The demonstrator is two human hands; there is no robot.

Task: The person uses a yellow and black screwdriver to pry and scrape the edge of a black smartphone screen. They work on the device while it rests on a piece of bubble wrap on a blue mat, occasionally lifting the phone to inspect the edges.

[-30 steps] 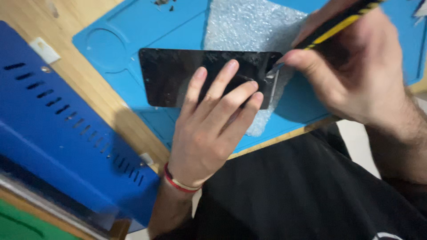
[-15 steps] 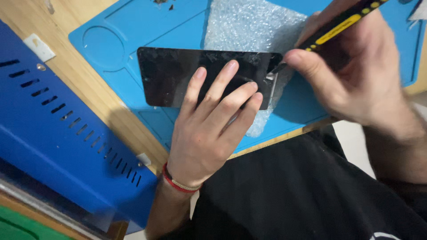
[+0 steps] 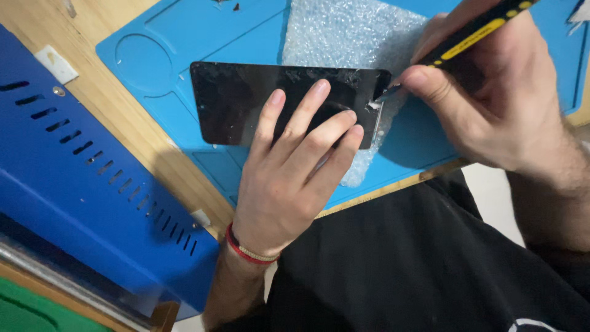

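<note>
A black flat phone screen panel (image 3: 236, 101) lies on a blue silicone work mat (image 3: 184, 31), its right end over a sheet of bubble wrap (image 3: 350, 37). My left hand (image 3: 289, 172) lies flat on the panel, fingers spread, pressing it down; a red band circles the wrist. My right hand (image 3: 491, 98) grips a black and yellow hand tool (image 3: 473, 34). The tool's metal tip touches the panel's right edge, where pale flakes and cracked bits show.
A blue metal case with vent slots (image 3: 80, 184) stands at the left on the wooden table (image 3: 123, 117). A small white block (image 3: 56, 63) lies beside it. My black shirt fills the lower right. A green surface shows at the bottom left corner.
Both hands stay almost still. The tool tip keeps working at the same spot on the panel's right edge.
</note>
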